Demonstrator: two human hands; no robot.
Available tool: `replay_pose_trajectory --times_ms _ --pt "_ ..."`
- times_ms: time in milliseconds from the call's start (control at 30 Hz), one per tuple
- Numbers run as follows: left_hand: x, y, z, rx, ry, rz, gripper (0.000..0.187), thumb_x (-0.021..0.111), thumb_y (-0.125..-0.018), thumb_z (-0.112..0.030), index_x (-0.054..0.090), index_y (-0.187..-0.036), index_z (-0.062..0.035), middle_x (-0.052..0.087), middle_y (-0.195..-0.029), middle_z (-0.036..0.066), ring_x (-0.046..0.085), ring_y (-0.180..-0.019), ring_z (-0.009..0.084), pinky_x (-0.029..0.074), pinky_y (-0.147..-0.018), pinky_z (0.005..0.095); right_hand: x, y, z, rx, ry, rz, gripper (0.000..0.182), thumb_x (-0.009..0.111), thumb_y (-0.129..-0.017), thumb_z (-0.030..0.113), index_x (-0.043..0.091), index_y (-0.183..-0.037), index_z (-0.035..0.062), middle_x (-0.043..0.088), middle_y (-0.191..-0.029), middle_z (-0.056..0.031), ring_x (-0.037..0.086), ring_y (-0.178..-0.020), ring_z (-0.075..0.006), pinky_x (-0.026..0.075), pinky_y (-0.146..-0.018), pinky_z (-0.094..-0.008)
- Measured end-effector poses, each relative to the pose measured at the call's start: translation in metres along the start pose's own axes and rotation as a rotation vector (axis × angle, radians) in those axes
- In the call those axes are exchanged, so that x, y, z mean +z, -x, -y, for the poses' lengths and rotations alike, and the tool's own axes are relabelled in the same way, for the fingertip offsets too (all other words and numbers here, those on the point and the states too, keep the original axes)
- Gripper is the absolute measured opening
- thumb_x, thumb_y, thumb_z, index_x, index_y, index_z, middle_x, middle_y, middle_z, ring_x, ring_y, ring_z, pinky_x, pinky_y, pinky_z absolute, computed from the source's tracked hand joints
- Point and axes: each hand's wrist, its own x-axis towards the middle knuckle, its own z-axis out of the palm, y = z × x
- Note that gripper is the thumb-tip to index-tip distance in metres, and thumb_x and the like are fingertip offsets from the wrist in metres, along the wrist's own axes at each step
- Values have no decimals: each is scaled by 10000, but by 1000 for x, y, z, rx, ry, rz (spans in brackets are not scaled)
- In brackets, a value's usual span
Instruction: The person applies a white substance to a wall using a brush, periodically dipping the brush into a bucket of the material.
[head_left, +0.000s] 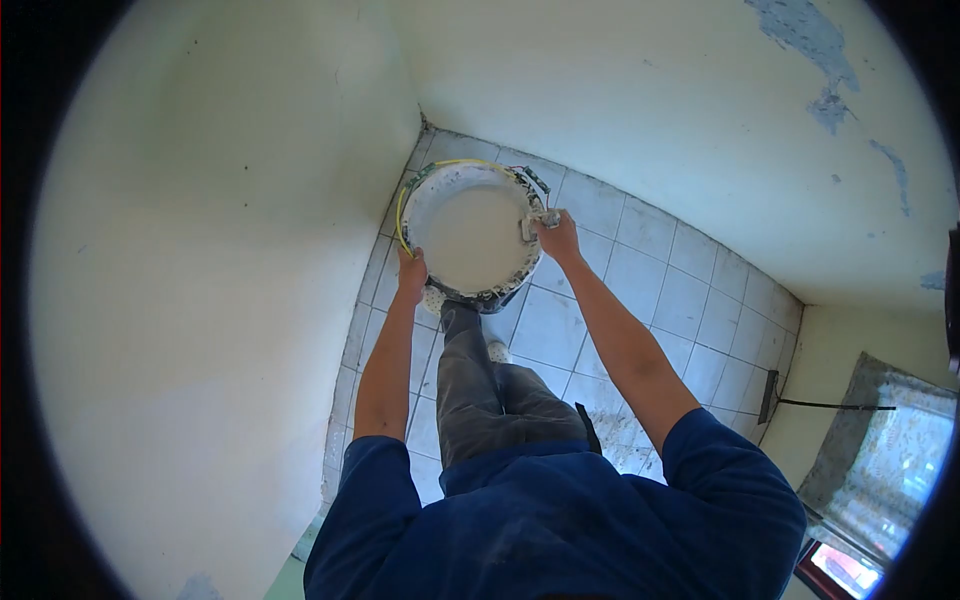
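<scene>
A round bucket (433, 196) with a paint-crusted rim stands on the tiled floor, close in front of my feet. Creamy off-white liquid (475, 240) fills much of it. A yellow tube-covered handle (401, 212) runs along its left and far rim. My left hand (412, 268) is closed at the near-left rim, where the yellow handle ends. At the right rim, my right hand (557, 237) grips a small tool caked in whitish paint (530, 228), its blocky end over the inside of the bucket; I cannot tell its exact kind.
Pale walls (230, 250) meet in a corner just beyond the bucket. Grey-white floor tiles (625, 285) stretch to the right. Peeled bluish patches (810, 45) mark the right wall. A curtained window (885, 460) and a dark rod (835, 405) are at the lower right.
</scene>
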Motion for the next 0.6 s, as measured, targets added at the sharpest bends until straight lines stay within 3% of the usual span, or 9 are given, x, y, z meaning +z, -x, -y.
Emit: replay_pose_trajectory --times_ms 67,167,267,367,467,600 --pt "5 -4 5 81 -2 -63 406 434 -915 -186 307 -1268 -31 451 -1237 237 466 -1133 366 365 -931 414 -8 13 12 -202 154 -134 389 670 -724 284 599 -970 -9 564 -1053 -229 562 -971 -350 457 -789 -424" --pt "4 10 -15 37 -41 11 466 433 -914 -197 254 -1308 -24 422 -1259 260 458 -1142 377 354 -950 418 -26 24 26 -134 -1 -35 353 663 -729 234 595 -976 -9 581 -1024 -198 584 -915 -317 472 -732 -409" --pt "5 -4 4 19 17 58 529 431 -917 -205 183 -1351 -32 407 -1277 261 451 -1148 382 351 -960 410 -28 33 24 117 -190 -48 323 652 -761 224 596 -981 -5 599 -1017 -151 601 -860 -241 492 -692 -378" --pt "7 -27 34 -7 7 82 558 436 -919 -221 154 -1360 -27 406 -1277 260 453 -1147 375 355 -960 406 -18 34 3 399 -809 30 293 634 -825 224 605 -984 -21 606 -997 -111 591 -875 -192 515 -670 -359" --pt "1 14 -18 -135 144 134 598 454 -917 -239 130 -1359 3 394 -1289 255 444 -1160 365 345 -972 389 -29 61 14 511 -1215 48 297 563 -883 261 570 -1074 33 594 -1016 -72 576 -889 -171 513 -714 -371" --pt "-5 -3 1 32 -45 220 665 492 -894 -244 116 -1383 4 336 -1332 256 404 -1188 388 335 -990 423 -25 86 23 491 -1427 72 320 533 -893 317 537 -1112 83 566 -1051 -53 551 -911 -178 499 -729 -364"
